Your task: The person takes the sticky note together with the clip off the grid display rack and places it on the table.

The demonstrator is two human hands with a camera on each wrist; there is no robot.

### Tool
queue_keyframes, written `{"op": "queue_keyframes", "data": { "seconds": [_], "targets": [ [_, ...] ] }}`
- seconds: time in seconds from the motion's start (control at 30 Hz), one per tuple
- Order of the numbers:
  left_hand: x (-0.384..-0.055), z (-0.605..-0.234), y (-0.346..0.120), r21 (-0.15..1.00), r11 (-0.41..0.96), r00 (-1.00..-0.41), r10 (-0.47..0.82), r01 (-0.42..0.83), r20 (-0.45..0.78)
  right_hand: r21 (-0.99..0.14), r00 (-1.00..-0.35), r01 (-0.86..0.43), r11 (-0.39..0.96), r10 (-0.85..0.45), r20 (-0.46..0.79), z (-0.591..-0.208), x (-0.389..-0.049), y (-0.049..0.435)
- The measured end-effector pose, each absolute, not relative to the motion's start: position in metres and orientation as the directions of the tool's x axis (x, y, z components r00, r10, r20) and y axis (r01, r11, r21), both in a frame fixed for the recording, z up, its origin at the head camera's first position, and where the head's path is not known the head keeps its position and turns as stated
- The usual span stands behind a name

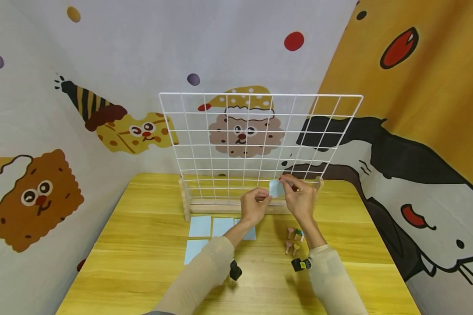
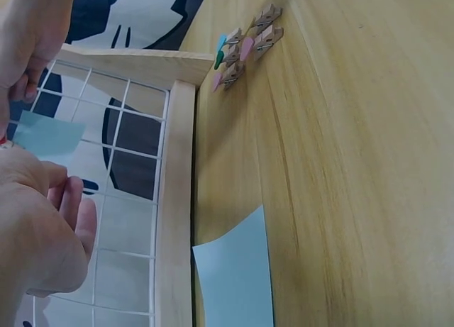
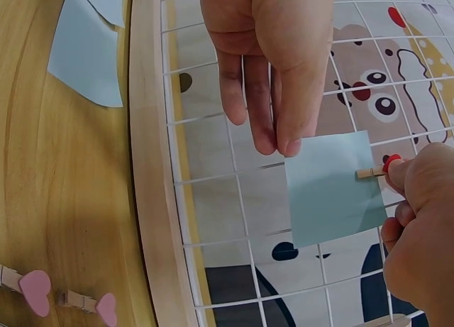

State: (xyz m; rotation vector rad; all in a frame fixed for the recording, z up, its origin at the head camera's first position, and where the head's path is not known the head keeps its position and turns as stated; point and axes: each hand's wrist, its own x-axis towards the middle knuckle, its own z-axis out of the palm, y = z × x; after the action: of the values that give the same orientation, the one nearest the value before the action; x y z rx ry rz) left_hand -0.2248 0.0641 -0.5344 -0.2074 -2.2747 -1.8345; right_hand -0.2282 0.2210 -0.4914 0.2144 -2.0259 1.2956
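Note:
A light blue square of paper (image 3: 330, 192) lies up against the white wire grid panel (image 1: 260, 94). My left hand (image 1: 255, 206) pinches the paper's corner between thumb and fingertips, its other fingers loosely bent. At the opposite edge, my right hand (image 1: 301, 199) pinches a small wooden clothespin (image 3: 369, 173) with a red top. In the right wrist view the clothespin's jaws overlap the paper's edge. The fingertips of the right hand sit close to the wires.
The grid stands in a wooden base (image 1: 220, 208) on the wood-grain table (image 1: 126, 249). Several blue paper squares (image 1: 199, 226) lie in front of it at left. Several small clothespins with coloured tops (image 1: 291, 232) lie near the right forearm. A patterned cloth (image 1: 236, 48) hangs behind.

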Motion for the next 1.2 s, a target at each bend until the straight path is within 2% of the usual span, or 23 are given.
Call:
{"op": "queue_keyframes", "data": {
  "seconds": [0.57, 0.83, 1.2],
  "targets": [
    [-0.224, -0.536, 0.058, 0.936, 0.274, -0.973, -0.007, 0.220, 0.231, -0.703, -0.714, -0.487, 0.518, 0.228, 0.662, -0.489, -0.232, 0.221],
    [-0.221, -0.542, 0.051, 0.950, 0.260, -0.984, 0.007, 0.171, 0.176, -0.664, -0.667, -0.520, 0.537, 0.230, 0.709, -0.480, -0.231, 0.221],
    [-0.214, -0.541, 0.035, 0.946, 0.261, -0.981, 0.041, 0.195, 0.191, -0.661, -0.674, -0.564, 0.495, 0.186, 0.715, -0.482, -0.221, 0.224]
  ]
}}
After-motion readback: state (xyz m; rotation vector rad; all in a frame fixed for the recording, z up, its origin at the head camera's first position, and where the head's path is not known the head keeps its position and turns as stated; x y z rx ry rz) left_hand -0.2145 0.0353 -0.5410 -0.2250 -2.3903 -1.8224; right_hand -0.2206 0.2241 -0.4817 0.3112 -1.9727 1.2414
